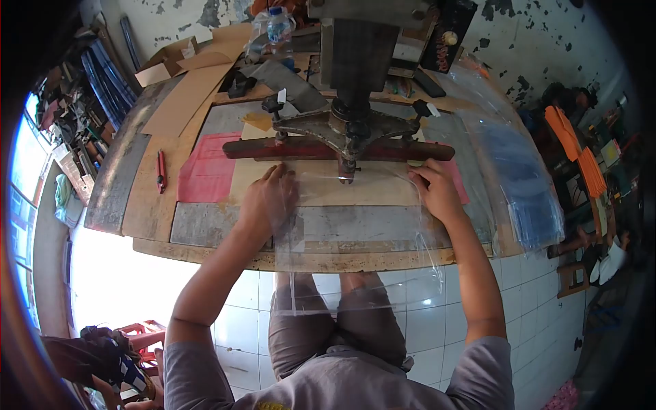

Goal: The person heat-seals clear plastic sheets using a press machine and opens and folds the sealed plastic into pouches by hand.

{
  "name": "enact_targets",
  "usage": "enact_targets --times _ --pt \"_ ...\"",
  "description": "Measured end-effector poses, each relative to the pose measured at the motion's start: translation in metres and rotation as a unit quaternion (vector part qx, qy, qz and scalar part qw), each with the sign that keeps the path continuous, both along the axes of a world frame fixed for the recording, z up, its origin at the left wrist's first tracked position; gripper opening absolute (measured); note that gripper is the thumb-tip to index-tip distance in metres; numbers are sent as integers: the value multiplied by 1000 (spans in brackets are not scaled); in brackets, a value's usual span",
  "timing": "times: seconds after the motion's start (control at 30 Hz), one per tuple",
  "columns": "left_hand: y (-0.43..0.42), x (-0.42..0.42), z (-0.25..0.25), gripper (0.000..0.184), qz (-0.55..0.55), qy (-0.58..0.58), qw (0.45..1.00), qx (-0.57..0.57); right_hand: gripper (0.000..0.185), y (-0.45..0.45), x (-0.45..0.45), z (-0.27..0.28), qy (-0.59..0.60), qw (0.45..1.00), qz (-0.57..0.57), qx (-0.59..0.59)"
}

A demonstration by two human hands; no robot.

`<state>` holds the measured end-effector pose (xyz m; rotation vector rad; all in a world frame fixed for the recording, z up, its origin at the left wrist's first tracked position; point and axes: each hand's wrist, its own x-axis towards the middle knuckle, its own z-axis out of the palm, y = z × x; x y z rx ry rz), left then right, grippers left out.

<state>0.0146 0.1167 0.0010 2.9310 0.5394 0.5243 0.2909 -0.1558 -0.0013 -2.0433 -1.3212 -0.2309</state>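
Clear glossy plastic sheet (pixel 362 239), worn matt metal press bar (pixel 301 148) w/ chipped red paint, rough wood table edge (pixel 225 258), smooth glossy floor tiles (pixel 437 324).

"Where does your camera look from?"

"Your head, facing forward and steeply down past your lap (pixel 301 331) to the workbench (pixel 152 184)."

"How near?"

"Close above your left hand (pixel 270 198) and right hand (pixel 437 191); its wide, curved view also takes in wall (pixel 529 41) and floor (pixel 239 342)."

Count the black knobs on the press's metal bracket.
2: the left knob tops the left end of the bracket, the right knob its right end. Others may be hidden behind the column.
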Motion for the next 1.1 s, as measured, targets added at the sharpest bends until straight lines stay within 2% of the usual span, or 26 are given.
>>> enact_targets --times 0.17,0.27,0.37,0.47,0.57,0.63,0.7,1.1 --pt "-8 -7 15 27 14 24 999 -33 15 -12 1 2 -12 999 34 -5" --pt "5 -34 5 29 -88 -54 994 47 17 -29 -28 10 26 1000 4 4" --pt "-14 -69 13 28 -39 -92 982 -160 19 -51 -64 11 25 996 -12 80" --pt "-28 -94 -5 29 -33 -181 974 -132 18 -74 -84 1 13 994 -70 84" --pt "-46 -105 -5 24 26 -228 958 -174 18 -87 -97 -6 -13 980 -142 142" --pt "-52 -104 -7 22 48 -242 955 -163 19 -87 -98 -13 -21 974 -161 156" --pt "-53 -103 -9 20 57 -250 955 -152 21 -88 -99 -16 -50 970 -178 156" --pt "-50 -104 -11 17 46 -239 963 -119 17 -86 -99 -16 -1 965 -204 164"
